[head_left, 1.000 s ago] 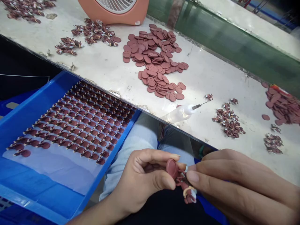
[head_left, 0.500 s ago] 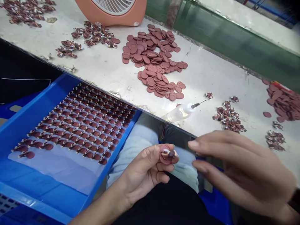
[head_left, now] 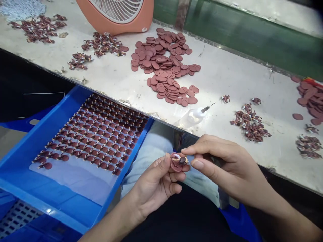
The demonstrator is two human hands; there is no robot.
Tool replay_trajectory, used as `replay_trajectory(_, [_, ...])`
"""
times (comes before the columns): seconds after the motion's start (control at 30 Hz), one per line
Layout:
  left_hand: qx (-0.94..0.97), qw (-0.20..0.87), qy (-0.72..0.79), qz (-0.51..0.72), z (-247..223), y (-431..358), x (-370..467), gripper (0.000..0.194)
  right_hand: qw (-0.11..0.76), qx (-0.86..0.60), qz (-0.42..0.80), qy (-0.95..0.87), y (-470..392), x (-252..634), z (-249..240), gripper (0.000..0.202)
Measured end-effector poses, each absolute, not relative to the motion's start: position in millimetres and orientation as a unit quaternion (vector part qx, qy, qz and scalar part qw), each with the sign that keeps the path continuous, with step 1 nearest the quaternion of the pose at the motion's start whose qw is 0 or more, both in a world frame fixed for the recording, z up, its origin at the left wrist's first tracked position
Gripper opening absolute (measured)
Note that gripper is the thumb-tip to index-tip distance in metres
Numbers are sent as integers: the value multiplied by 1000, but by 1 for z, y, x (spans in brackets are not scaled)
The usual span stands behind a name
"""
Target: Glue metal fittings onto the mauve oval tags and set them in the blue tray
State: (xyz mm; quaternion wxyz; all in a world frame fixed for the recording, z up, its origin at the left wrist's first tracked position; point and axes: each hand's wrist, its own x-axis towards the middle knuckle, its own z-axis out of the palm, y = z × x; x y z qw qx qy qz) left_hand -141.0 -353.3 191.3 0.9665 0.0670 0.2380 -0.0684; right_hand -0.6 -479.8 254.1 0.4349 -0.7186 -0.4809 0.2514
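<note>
My left hand (head_left: 161, 178) is closed on a reddish-brown oval disc (head_left: 176, 168), pinched between thumb and fingers. Lying across that disc is a small painted figurine (head_left: 182, 161), dark brown with white and yellowish parts. My right hand (head_left: 222, 164) reaches in from the right; its index finger and thumb are bent around the figurine's right end and appear to touch it. Just beyond the hands, a clear bottle (head_left: 190, 118) with a needle tip lies on the worktable (head_left: 214, 74). The contact under the fingertips is partly hidden.
A blue tray (head_left: 75, 213) at the left holds rows of discs with figurines on a pale sheet. Loose oval discs (head_left: 164, 64) lie heaped mid-table, more at far right. Figurine piles (head_left: 252, 126) sit at right and far left. An orange fan (head_left: 113, 25) stands behind.
My right hand has moved left from beside the disc, its fingers closing in on the figurine. My left hand still holds the disc. The view has shifted slightly.
</note>
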Motion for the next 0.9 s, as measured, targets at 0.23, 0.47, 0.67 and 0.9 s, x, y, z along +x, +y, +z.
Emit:
replay_trajectory(0.23, [83, 971, 216, -54, 191, -354, -142, 19, 455, -700, 246, -493, -480, -1, 255, 16])
replay_trajectory(0.47, [101, 967, 225, -62, 194, -353, -140, 21, 460, -693, 225, -507, -478, 0, 253, 15])
replay_trajectory(0.67, [102, 958, 260, -62, 199, -353, -137, 21, 468, -688, 232, -503, -476, 2, 252, 13])
replay_trajectory(0.9, [89, 952, 287, -66, 201, -355, -134, 16, 469, -688, 234, -502, -474, 4, 250, 10])
